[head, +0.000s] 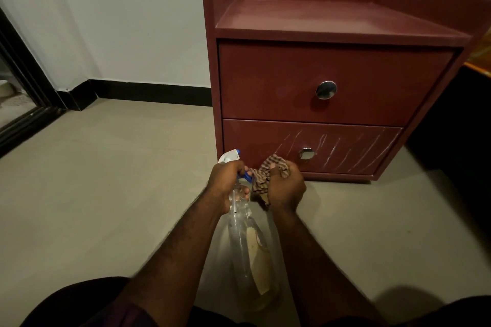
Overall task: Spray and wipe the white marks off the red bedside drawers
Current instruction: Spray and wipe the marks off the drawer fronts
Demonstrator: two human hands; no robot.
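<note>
Head view. Red bedside drawers (334, 82) against the wall; white marks (342, 150) streak the lower drawer (265, 138) around its knob (306, 153). Just before that drawer: left grip (227, 180) curled tight round the spray bottle (249, 247) neck, right grip (288, 188) bunched round the checked cloth (268, 167). Looks like the spraying step, with wiping yet to begin. Next: aim at the marks, squeeze, then rub.

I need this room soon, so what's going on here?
Someone on the floor faces the red bedside drawers, gripping a clear spray bottle in the left hand and a bunched checked cloth in the right hand. The lower drawer shows white marks across its front, so the wiping there is not done.
</note>
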